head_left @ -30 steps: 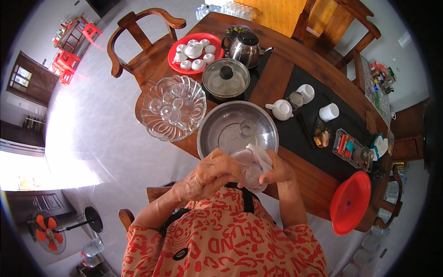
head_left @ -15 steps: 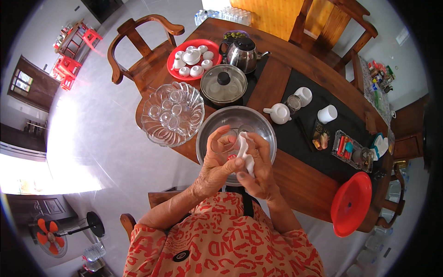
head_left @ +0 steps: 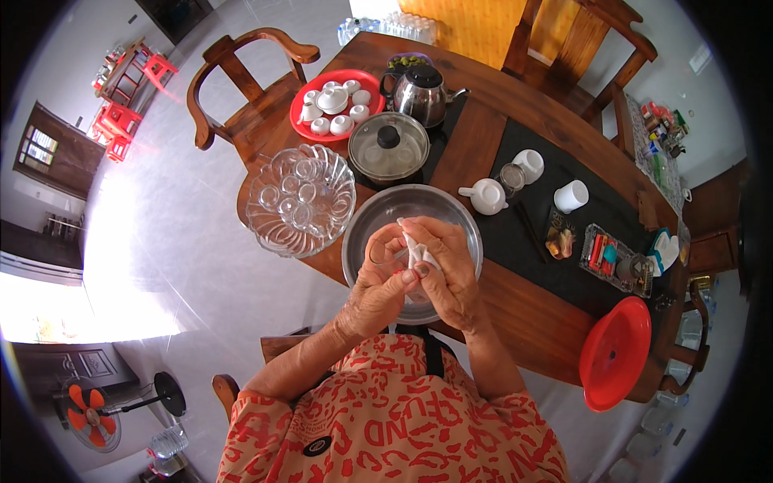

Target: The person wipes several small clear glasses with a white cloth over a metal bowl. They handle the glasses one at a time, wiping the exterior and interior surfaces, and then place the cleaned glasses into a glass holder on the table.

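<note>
Above a stainless steel basin, my left hand is closed round a small clear drinking glass. My right hand grips a bunched white cloth and presses it to the glass's right side. The thumbs nearly meet in front, and the fingers hide much of the glass. Left of the basin, a scalloped clear glass bowl holds several small glasses. Just beyond the basin sits a lidded pot.
A red tray of white teacups and a steel kettle stand at the back. Rightward on a black mat are a small white teapot, white cups and a divided glass tray. A red basin leans at the table's right edge.
My right hand has drawn in towards the glass and its fingers have curled over the top. The cloth, which hung lower, is now bunched between the hands.
</note>
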A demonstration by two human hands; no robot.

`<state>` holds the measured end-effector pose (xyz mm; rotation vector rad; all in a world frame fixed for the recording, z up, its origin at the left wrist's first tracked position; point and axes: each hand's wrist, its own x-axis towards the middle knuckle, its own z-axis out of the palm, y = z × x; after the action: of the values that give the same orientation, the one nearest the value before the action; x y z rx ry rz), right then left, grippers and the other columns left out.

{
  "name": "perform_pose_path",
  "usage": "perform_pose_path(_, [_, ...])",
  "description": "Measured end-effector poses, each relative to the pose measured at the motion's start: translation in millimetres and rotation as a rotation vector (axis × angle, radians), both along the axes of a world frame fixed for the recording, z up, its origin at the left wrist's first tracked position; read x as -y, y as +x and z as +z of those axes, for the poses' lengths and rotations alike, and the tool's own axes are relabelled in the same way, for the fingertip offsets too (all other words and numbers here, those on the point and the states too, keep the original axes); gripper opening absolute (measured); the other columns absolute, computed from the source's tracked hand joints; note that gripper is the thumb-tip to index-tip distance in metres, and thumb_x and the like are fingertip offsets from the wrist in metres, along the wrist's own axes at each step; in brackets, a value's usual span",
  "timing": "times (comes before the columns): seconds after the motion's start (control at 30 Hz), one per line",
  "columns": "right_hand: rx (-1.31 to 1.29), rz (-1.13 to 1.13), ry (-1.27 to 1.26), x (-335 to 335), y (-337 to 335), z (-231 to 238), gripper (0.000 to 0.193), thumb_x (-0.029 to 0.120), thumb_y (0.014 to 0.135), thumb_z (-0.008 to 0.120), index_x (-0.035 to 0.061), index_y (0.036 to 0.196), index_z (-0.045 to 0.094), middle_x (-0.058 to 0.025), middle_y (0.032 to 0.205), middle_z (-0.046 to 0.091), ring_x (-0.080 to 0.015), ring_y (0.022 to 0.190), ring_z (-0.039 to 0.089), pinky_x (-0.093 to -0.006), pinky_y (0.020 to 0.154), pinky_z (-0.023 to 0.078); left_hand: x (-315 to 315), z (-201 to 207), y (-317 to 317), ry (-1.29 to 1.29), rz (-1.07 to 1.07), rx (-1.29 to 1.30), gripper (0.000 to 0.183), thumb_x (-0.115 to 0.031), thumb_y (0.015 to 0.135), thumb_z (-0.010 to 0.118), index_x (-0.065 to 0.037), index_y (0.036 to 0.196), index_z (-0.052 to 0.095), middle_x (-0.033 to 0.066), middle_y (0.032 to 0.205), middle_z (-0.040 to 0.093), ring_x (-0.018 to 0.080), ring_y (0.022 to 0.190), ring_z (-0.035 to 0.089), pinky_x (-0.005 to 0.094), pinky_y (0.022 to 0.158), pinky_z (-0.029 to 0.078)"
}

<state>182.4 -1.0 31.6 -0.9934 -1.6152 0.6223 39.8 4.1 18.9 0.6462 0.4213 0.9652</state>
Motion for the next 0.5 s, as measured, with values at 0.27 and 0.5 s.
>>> perform_pose_path(0.27, [-0.465,0.002,-0.592,16.8,-2.3,-22.4,0.027,0.021,0.097,0.048,-0.0003,0.111,0.057,-0.0107,0.101,0.057,-0.0172,0.09,0.052,-0.0282,0.079,0.042,-3.5,1.2,-5.4,0.039,0.053,-0.095,0.073,-0.013,0.077,0.072,-0.016,0.138,0.03,0.004,0.136,0.038,0.0182,0.123,0.039,0.0371,0.101,0.037])
perform_pose_path(0.5, [-0.563,0.043,-0.624,28.8,-6.6,-32.1,0.029,0.023,0.097,0.047,-0.0011,0.113,0.053,-0.0087,0.099,0.054,-0.0133,0.086,0.052,-0.0267,0.075,0.043,-10.4,-0.3,-4.0,-0.005,0.071,0.022,0.069,-0.017,0.078,0.073,-0.019,0.136,0.036,0.0082,0.141,0.037,0.0193,0.121,0.041,0.0373,0.101,0.037])
